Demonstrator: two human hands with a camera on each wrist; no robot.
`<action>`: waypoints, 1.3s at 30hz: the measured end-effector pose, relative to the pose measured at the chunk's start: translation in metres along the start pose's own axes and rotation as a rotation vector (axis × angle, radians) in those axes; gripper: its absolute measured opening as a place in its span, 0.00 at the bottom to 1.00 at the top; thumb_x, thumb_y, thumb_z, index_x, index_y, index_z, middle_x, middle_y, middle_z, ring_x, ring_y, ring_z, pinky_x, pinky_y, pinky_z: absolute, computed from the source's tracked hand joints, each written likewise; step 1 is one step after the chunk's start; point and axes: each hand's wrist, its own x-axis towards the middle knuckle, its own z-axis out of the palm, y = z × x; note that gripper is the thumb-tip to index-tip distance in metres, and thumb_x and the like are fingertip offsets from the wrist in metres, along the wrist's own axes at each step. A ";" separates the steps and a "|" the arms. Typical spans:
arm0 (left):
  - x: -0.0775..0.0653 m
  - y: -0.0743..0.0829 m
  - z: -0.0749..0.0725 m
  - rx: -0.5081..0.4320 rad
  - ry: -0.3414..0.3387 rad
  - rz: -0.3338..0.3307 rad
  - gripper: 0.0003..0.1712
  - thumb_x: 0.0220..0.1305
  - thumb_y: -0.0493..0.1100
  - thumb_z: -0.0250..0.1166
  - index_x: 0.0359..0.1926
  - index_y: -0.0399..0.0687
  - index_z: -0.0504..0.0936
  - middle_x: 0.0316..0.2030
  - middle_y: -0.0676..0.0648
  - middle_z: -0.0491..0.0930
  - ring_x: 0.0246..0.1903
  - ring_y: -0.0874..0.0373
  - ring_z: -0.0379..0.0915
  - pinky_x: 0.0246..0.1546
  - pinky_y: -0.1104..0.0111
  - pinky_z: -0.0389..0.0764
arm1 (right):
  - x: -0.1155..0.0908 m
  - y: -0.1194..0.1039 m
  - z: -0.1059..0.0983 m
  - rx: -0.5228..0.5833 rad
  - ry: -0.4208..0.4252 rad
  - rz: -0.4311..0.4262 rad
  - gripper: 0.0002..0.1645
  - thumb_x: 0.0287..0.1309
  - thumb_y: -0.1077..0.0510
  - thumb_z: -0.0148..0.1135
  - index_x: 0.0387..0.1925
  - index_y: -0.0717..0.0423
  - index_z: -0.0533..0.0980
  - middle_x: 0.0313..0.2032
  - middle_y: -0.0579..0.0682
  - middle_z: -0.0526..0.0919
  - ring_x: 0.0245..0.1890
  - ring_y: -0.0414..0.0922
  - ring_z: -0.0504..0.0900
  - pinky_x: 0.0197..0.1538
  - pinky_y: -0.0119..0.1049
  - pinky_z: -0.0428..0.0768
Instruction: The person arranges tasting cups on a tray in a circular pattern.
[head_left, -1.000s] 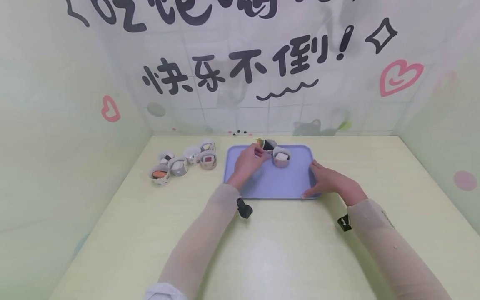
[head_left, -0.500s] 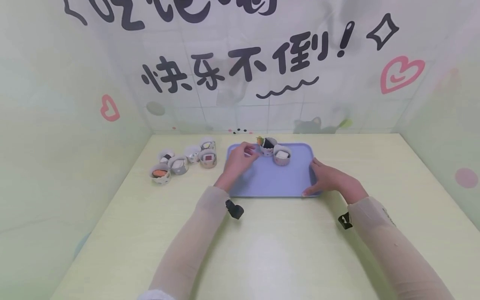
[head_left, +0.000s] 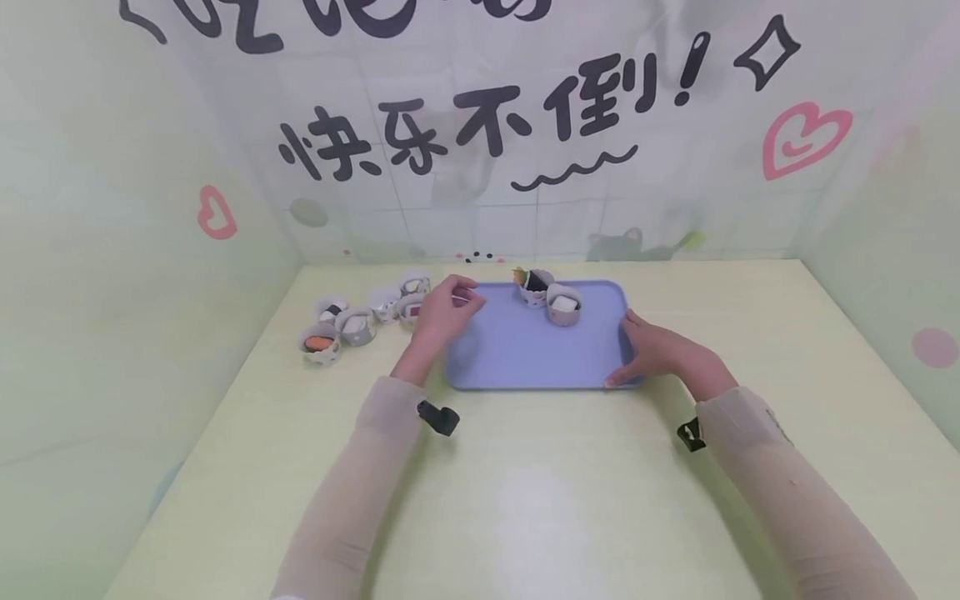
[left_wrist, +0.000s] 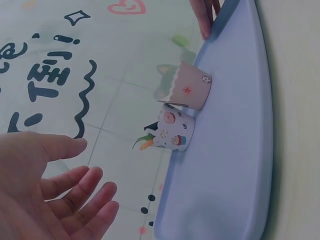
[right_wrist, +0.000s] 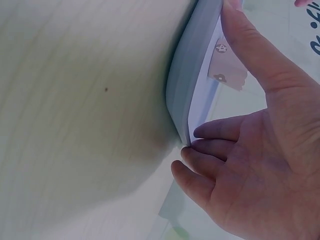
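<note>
Left hand (head_left: pixel 442 310) open, fingers spread, empty, over tray's left edge. Right hand (head_left: pixel 654 354) rests on blue tray (head_left: pixel 525 358) right rim, fingers fairly straight. Tray flat on desk (head_left: pixel 525 500), long axis left-right; two cups (head_left: pixel 551 298) upright at far edge.

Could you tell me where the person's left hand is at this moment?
In the head view, the left hand hovers open over the tray's far-left corner, beside the cups on the table.
</note>
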 end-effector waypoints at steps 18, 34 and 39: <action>-0.013 -0.013 -0.055 -0.027 0.078 -0.008 0.23 0.70 0.47 0.62 0.61 0.43 0.74 0.54 0.40 0.81 0.58 0.45 0.77 0.61 0.55 0.79 | 0.002 0.000 0.000 0.017 -0.011 0.010 0.79 0.46 0.36 0.76 0.72 0.80 0.37 0.74 0.78 0.34 0.76 0.70 0.40 0.78 0.61 0.47; -0.034 -0.044 -0.105 0.007 0.163 -0.040 0.25 0.72 0.46 0.60 0.64 0.38 0.71 0.62 0.36 0.76 0.65 0.41 0.70 0.68 0.51 0.72 | 0.002 -0.002 -0.001 -0.009 -0.014 0.006 0.78 0.47 0.36 0.75 0.72 0.80 0.38 0.74 0.77 0.35 0.76 0.70 0.41 0.78 0.60 0.49; -0.038 -0.055 -0.118 0.062 0.189 -0.074 0.27 0.72 0.49 0.59 0.65 0.40 0.71 0.66 0.36 0.72 0.69 0.40 0.64 0.72 0.48 0.66 | 0.002 -0.001 0.001 0.003 -0.004 0.000 0.78 0.46 0.36 0.76 0.72 0.81 0.39 0.74 0.77 0.36 0.76 0.70 0.42 0.78 0.61 0.49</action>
